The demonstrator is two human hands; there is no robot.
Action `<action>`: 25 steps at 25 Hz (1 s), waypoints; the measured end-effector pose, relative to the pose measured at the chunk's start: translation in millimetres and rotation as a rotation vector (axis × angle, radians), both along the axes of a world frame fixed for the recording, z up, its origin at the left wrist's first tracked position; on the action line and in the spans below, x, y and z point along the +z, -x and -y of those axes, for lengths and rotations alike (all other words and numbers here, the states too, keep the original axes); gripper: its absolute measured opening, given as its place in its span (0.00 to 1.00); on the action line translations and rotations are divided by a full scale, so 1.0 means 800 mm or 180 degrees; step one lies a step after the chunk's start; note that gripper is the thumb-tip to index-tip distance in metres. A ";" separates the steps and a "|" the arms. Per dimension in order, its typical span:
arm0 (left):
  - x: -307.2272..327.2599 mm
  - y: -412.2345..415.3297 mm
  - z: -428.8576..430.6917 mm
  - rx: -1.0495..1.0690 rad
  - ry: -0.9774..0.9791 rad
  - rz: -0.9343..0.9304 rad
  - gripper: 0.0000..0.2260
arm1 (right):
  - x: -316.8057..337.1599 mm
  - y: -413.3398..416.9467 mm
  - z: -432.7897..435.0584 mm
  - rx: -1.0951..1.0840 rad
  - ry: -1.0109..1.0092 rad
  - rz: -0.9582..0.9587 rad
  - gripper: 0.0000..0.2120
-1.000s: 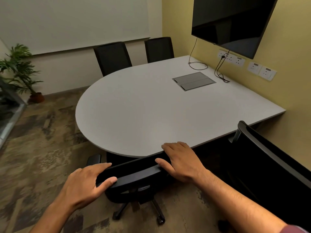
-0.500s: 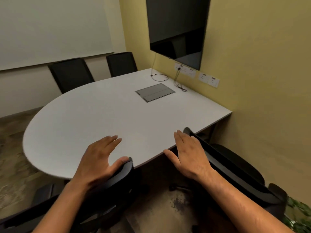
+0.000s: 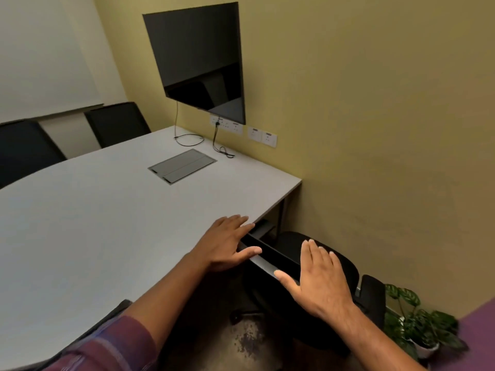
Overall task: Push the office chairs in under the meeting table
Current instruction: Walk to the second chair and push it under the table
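Observation:
A black office chair (image 3: 290, 243) stands at the right end of the grey meeting table (image 3: 88, 210), close to the yellow wall, its backrest top facing me. My left hand (image 3: 227, 243) hovers flat over the left end of that backrest, fingers spread. My right hand (image 3: 318, 282) hovers over the right part of the backrest, also spread and holding nothing. Another black chair's backrest (image 3: 107, 321) shows at the lower left under my left arm, tucked against the table edge. Two more black chairs (image 3: 117, 123) stand at the table's far side.
A dark screen (image 3: 198, 60) hangs on the yellow wall above sockets and cables (image 3: 219, 148). A grey cable hatch (image 3: 182, 166) is set into the tabletop. A potted plant (image 3: 417, 325) stands on the floor right of the chair, near the wall.
The view has swung right. Both hands left the first chair's backrest, which now sits against the table, and moved over the backrest of the chair by the wall.

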State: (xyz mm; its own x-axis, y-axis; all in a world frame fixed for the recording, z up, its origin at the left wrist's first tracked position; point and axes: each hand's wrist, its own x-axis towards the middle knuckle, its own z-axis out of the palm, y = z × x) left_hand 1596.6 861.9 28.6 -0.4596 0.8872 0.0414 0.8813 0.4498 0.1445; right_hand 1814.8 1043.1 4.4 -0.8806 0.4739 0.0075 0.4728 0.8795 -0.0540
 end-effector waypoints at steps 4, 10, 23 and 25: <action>-0.016 0.022 -0.066 -0.0338 0.0435 0.0036 0.46 | -0.027 -0.030 -0.013 -0.0239 0.0038 0.0235 0.63; -0.056 0.028 -0.070 -0.0236 0.0432 -0.0072 0.46 | -0.041 -0.047 -0.011 -0.0337 -0.0097 0.0155 0.60; -0.059 -0.043 -0.032 0.0144 0.0171 -0.0213 0.36 | -0.052 -0.076 -0.081 0.0550 -0.0139 -0.0457 0.45; -0.055 -0.058 -0.031 0.0138 0.0198 -0.0219 0.36 | -0.054 -0.079 -0.101 0.0768 -0.0307 -0.0615 0.41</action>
